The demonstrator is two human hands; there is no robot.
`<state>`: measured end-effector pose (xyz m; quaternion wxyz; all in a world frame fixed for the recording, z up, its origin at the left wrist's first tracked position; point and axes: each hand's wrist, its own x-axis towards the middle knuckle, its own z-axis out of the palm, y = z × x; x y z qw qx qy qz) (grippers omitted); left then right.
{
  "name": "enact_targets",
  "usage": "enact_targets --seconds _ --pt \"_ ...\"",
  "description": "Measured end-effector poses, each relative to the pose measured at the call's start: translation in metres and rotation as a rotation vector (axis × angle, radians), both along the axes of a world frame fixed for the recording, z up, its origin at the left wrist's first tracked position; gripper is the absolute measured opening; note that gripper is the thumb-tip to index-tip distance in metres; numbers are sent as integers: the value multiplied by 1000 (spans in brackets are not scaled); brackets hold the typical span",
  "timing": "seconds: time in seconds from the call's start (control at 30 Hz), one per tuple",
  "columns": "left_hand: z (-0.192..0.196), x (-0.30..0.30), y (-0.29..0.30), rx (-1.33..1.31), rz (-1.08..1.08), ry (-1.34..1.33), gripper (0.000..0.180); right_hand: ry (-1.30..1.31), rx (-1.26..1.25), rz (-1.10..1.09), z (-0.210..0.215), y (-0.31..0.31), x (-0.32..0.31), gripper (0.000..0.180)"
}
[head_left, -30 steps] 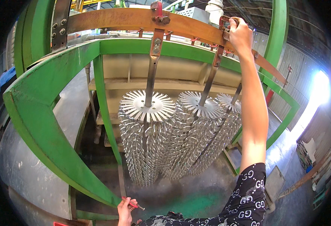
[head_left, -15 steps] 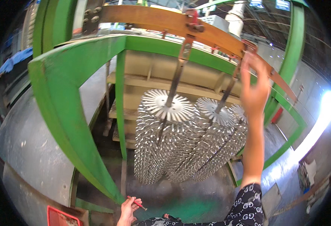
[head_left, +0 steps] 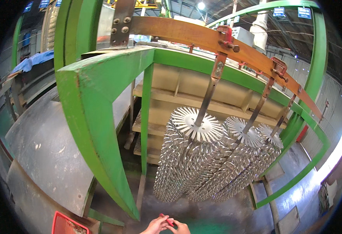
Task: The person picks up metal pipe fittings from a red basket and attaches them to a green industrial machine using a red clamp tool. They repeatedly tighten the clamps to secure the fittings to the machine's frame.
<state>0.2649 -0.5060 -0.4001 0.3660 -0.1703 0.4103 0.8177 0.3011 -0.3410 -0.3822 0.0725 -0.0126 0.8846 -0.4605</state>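
Note:
At the lower edge my left hand (head_left: 154,226) is closed around a thin red-handled tool (head_left: 166,219), whose exact kind I cannot make out. Right beside it, my right hand (head_left: 180,228) closes its fingers on the tool's other end. Beyond my hands hang long stacks of shiny metal parts: a near stack (head_left: 178,167) topped by a slotted white disc (head_left: 198,124), and two more behind it. Each hangs on a metal rod (head_left: 207,101), fixed by a red screw clamp (head_left: 227,39) to a copper-coloured bar (head_left: 178,29).
A green steel frame (head_left: 97,117) rises close on my left. A rounded grey metal surface (head_left: 48,144) lies past it. At the lower left sits a red bin (head_left: 67,223). Beige ledged panels (head_left: 186,84) stand behind the stacks, with another green post (head_left: 318,50) at far right.
My right hand has come down from the clamp on the bar to meet my left hand at the red-handled tool. The view has shifted, so the stacks sit further right and lower.

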Motion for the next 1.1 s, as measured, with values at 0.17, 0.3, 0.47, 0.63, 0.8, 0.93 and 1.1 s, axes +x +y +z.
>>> enact_targets --seconds 0.17,0.3,0.47,0.63,0.8,0.93,1.1 --pt "20 -14 10 121 30 -3 32 144 180 -36 -42 23 -3 47" --pt "42 -12 23 258 -49 65 34 478 279 -119 0 44 2 32" --pt "36 -11 20 77 -276 165 39 547 374 -419 61 142 10 25" --pt "-29 -15 11 -311 -396 335 35 1120 269 -865 229 278 -29 21" --pt "-35 -24 33 -482 -350 409 35 1344 56 -859 410 337 -94 33" --pt "-43 -13 83 -549 -176 531 33 1227 502 -845 500 396 -160 39" --pt "-58 22 138 -620 -154 565 34 1161 621 -986 549 408 -214 43"
